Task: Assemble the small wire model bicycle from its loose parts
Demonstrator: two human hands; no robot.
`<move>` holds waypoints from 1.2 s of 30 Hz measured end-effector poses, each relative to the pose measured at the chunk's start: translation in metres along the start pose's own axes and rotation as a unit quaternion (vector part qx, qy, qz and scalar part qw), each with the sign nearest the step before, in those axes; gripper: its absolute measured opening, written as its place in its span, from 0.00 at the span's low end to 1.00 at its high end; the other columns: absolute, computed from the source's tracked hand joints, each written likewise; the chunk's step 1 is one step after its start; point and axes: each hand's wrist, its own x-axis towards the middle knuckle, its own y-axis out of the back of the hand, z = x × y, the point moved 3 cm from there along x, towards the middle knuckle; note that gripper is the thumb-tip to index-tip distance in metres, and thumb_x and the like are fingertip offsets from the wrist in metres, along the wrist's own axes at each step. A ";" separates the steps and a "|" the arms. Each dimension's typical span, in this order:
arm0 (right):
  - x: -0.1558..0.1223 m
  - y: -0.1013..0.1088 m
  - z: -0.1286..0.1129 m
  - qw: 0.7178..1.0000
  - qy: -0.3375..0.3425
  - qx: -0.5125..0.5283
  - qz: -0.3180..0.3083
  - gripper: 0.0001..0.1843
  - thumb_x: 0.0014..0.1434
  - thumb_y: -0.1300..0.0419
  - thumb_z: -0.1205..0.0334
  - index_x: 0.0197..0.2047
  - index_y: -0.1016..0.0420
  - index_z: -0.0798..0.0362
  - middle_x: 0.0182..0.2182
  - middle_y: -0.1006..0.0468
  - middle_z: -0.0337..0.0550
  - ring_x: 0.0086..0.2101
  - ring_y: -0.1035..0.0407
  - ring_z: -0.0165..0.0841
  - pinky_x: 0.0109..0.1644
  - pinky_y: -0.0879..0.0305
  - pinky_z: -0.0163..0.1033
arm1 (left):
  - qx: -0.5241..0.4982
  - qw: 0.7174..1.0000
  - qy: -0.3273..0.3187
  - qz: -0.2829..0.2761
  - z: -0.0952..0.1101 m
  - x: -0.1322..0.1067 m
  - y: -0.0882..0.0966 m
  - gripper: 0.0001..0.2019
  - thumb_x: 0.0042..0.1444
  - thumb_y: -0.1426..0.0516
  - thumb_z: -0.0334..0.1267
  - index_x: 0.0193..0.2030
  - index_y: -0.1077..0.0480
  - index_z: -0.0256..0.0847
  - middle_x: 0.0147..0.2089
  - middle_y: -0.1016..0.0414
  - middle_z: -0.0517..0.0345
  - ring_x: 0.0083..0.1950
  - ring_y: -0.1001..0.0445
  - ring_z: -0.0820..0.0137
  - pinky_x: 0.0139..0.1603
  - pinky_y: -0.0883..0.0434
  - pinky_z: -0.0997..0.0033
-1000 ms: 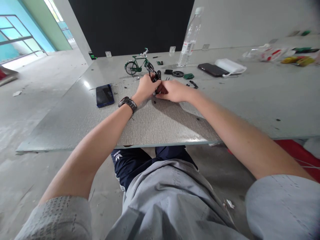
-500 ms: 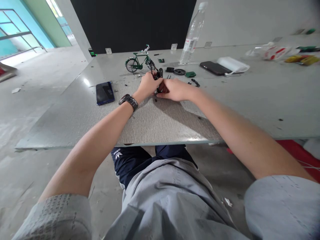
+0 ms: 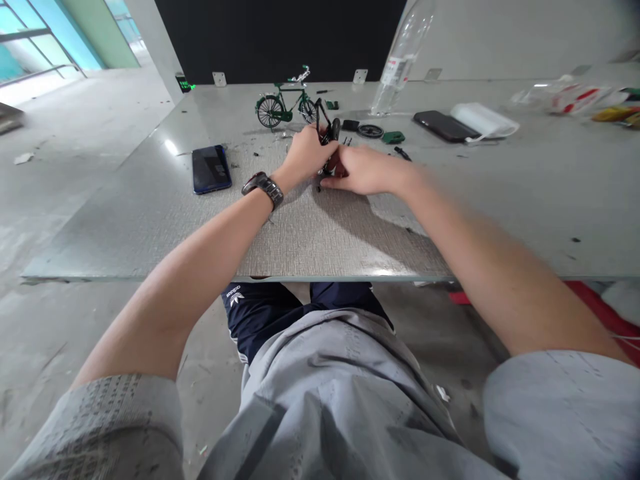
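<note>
A black model bicycle part (image 3: 323, 115), seemingly a small frame, stands up between my hands above the table. My left hand (image 3: 310, 152) is closed on its left side, with the thumb against the dark part. From the right, my right hand (image 3: 369, 169) pinches the lower portion with bent fingers. The fingertips and the spot where they meet the part are mostly hidden. Just behind stands a green model bicycle (image 3: 285, 105). Right of my hands lie a small black wheel (image 3: 371, 131), a green piece (image 3: 393, 137) and a black piece (image 3: 402, 154).
On the grey table (image 3: 150, 233), a blue-edged phone (image 3: 211, 169) lies at the left. A clear plastic bottle (image 3: 397, 70) stands at the back. Farther right are a dark phone (image 3: 439, 127), a white object with a cord (image 3: 483, 121) and clear plastic packaging (image 3: 580, 100).
The camera view has shifted, so the tabletop things appear farther right and higher. Both hands stay around the black part, with only slight movement of the right fingers.
</note>
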 end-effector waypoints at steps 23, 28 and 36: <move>0.002 -0.003 0.010 1.000 0.028 -0.008 0.000 0.27 0.65 0.32 0.34 0.48 0.21 0.51 0.35 0.20 0.50 0.38 0.24 0.48 0.42 0.29 0.52 | 0.007 1.000 0.004 -0.009 0.002 0.004 -0.003 0.17 0.69 0.38 0.31 0.33 0.41 0.48 0.43 0.22 0.51 0.50 0.24 0.60 0.49 0.26 0.63; 0.003 -0.001 0.012 1.000 0.016 -0.001 0.005 0.29 0.63 0.28 0.36 0.54 0.20 0.51 0.38 0.19 0.52 0.42 0.24 0.53 0.46 0.27 0.55 | 0.005 1.000 -0.010 -0.012 0.000 0.005 -0.003 0.16 0.69 0.38 0.32 0.33 0.40 0.48 0.39 0.23 0.52 0.53 0.25 0.61 0.52 0.27 0.65; 0.006 0.002 0.027 1.000 0.010 -0.012 0.003 0.27 0.62 0.30 0.35 0.57 0.16 0.39 0.41 0.16 0.49 0.48 0.23 0.60 0.48 0.26 0.61 | 0.024 0.996 -0.089 0.007 -0.004 0.006 -0.001 0.14 0.66 0.40 0.32 0.33 0.40 0.49 0.48 0.17 0.47 0.52 0.22 0.60 0.57 0.28 0.62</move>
